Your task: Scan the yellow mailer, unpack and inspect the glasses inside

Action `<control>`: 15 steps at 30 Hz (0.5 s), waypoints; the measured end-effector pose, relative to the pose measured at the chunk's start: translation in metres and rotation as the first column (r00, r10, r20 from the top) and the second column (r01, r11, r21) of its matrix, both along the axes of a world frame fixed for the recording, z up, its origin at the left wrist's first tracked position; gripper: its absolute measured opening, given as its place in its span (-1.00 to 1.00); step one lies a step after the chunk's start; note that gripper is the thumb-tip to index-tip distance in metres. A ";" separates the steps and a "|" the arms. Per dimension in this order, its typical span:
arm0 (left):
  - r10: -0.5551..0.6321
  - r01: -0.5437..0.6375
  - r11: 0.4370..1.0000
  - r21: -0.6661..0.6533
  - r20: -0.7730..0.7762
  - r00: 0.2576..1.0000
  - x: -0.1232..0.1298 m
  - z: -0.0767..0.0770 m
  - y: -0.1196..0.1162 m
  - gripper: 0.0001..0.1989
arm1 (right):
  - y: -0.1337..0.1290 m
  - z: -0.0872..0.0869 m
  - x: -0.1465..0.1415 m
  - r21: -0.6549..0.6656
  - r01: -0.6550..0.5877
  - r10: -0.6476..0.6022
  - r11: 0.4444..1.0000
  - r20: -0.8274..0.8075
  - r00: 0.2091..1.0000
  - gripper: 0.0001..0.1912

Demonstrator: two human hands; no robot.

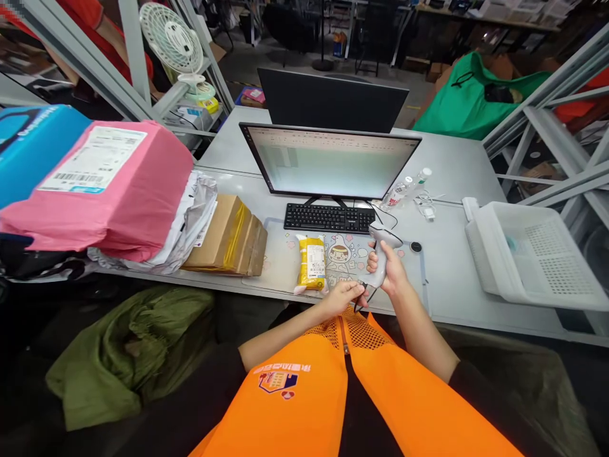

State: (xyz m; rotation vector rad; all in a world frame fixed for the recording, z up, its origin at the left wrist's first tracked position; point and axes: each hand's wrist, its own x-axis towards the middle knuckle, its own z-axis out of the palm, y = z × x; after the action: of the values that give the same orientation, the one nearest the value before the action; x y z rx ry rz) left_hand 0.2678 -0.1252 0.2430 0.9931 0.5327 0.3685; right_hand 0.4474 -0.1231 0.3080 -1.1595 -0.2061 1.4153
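Observation:
My right hand is wrapped round the handle of a grey and white barcode scanner, held above the desk mat. At the foot of that handle, my left hand pinches the scanner's black cable. Just left of the scanner lies a yellow parcel with a white label facing up. A black keyboard and a lit monitor stand behind it.
On the left are cardboard boxes, a pink parcel and a blue parcel. A white plastic basket sits at the right. Plastic bottles stand beside the monitor. A fan is mounted at the back left.

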 end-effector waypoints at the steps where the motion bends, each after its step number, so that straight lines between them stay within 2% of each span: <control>1: 0.006 -0.006 1.000 -0.013 -0.009 1.000 0.000 0.001 -0.003 -0.28 | -0.002 -0.002 -0.001 -0.014 0.006 -0.006 1.000 -0.003 1.000 -0.51; 5: 0.061 -0.062 0.995 -0.080 -0.013 0.998 0.000 0.002 -0.015 -0.29 | -0.008 -0.005 -0.006 -0.045 0.022 -0.022 0.999 0.003 1.000 -0.48; 10: 0.099 -0.101 0.987 -0.129 -0.022 0.995 0.002 -0.004 -0.025 -0.27 | -0.012 -0.006 -0.013 -0.063 0.018 -0.016 0.998 0.030 0.999 -0.45; 15: 0.097 -0.098 0.988 -0.119 -0.016 0.995 0.001 -0.007 -0.027 -0.30 | -0.013 -0.001 -0.013 -0.044 -0.003 0.007 0.999 0.089 0.996 -0.40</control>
State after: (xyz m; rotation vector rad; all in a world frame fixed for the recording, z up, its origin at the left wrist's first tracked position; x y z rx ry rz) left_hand 0.2690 -0.1522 0.2355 0.8555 0.6074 0.4136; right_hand 0.4345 -0.1365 0.3067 -1.2606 -0.2422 1.3795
